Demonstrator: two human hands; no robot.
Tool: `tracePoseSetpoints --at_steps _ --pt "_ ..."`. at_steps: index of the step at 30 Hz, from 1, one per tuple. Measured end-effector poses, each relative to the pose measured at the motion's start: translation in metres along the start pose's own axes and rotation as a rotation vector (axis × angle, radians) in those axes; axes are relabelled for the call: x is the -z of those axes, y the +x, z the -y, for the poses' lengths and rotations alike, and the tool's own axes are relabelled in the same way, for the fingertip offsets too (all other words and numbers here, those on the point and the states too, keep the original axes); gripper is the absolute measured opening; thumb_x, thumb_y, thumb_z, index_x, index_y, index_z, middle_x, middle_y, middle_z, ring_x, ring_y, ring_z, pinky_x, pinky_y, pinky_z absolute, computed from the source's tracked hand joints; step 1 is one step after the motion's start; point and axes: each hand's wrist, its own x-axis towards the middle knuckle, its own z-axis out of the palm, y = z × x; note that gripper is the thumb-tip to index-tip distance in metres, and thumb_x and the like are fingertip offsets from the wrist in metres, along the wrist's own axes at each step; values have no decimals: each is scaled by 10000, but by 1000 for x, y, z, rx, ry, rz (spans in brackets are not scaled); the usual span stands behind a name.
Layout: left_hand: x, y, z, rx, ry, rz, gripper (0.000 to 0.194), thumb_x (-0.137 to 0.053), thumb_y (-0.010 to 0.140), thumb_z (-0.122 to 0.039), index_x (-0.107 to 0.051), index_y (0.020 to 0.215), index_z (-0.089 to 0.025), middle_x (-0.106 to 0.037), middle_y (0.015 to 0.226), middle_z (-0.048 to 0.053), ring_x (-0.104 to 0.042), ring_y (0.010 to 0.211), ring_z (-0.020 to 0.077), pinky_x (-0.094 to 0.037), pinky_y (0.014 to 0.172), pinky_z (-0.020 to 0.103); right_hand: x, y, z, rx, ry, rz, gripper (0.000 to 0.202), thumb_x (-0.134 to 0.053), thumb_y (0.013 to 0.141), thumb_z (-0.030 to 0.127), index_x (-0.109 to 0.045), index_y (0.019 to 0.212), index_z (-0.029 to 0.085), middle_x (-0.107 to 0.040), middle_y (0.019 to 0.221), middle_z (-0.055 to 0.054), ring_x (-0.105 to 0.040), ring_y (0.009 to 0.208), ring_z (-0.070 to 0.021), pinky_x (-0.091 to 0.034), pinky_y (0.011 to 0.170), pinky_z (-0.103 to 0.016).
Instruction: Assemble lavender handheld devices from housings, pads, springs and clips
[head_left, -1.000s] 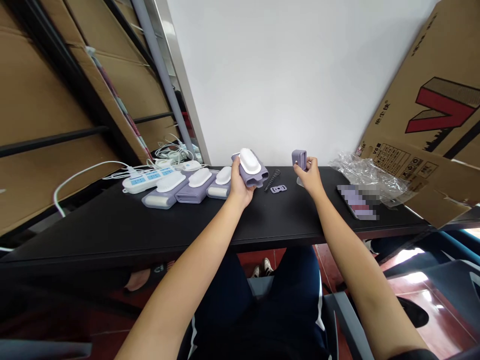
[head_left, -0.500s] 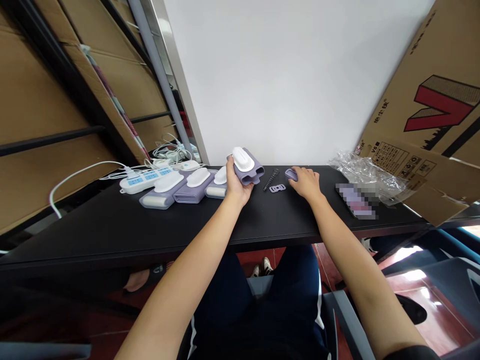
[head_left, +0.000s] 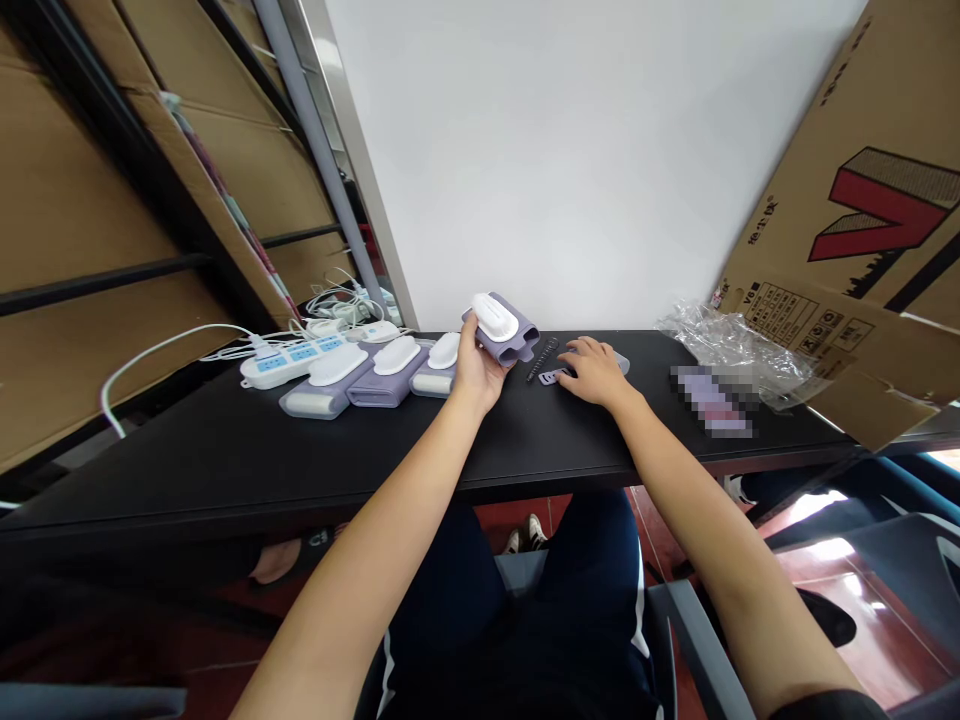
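Note:
My left hand (head_left: 480, 372) is closed around a purple plastic housing (head_left: 517, 345) with a white oval pad on its top, held tilted above the black table (head_left: 420, 455). Its hollow end faces right and toward me. My right hand (head_left: 596, 372) is lowered to the table, fingers stretched out and apart, the tips by a small purple slotted plate (head_left: 552, 377). A dark coil spring (head_left: 543, 360) lies just left of those fingers. Behind the right hand a translucent piece (head_left: 622, 363) shows in part; the hand hides the rest.
Several similar purple units (head_left: 386, 385) with white pads line up on the left, before a white power strip (head_left: 296, 360) and tangled cables. On the right are a phone (head_left: 712, 400), partly blurred out, crumpled clear plastic (head_left: 742, 350) and a large cardboard box (head_left: 847, 250). A white wall rises behind.
My right hand has moved left, off the purple oval piece and over to the slotted plate. The housing in my left hand has shifted slightly to the right and tilted.

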Motion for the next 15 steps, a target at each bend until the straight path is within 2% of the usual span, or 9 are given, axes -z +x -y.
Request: tracePoseSetpoints --at_steps 3,5,10,15 --pt "1 1 1 -5 -18 -5 340 -613 947 -498 -654 1158 -235 -742 994 28 -705 820 154 -586 678 238 -5 0 7 56 -46 93 452 -532 990 488 -719 1291 207 -503 1572 -133 -300 1536 -352 -211 1242 -548" --pt "1 2 2 -4 -27 -7 330 -624 945 -484 -659 1164 -240 -744 992 27 -713 832 156 -598 709 247 -6 0 10 65 -49 107 427 -524 999 483 -736 1250 211 -511 1564 -131 -297 1541 -351 -196 1249 -552" --pt "2 4 2 0 -25 5 327 -608 961 -475 -672 1174 -236 -751 994 39 -728 881 168 -615 772 266 -2 0 11 80 7 56 287 -606 966 437 -750 1068 211 -638 1373 -119 -452 1417 -321 -308 1189 -491" --pt "3 5 2 -1 -17 -21 337 -618 955 -490 -676 1176 -244 -749 1029 43 -727 885 165 -614 779 264 1 0 11 53 56 75 280 -614 966 460 -738 997 211 -680 1256 -117 -530 1308 -320 -375 1112 -482"
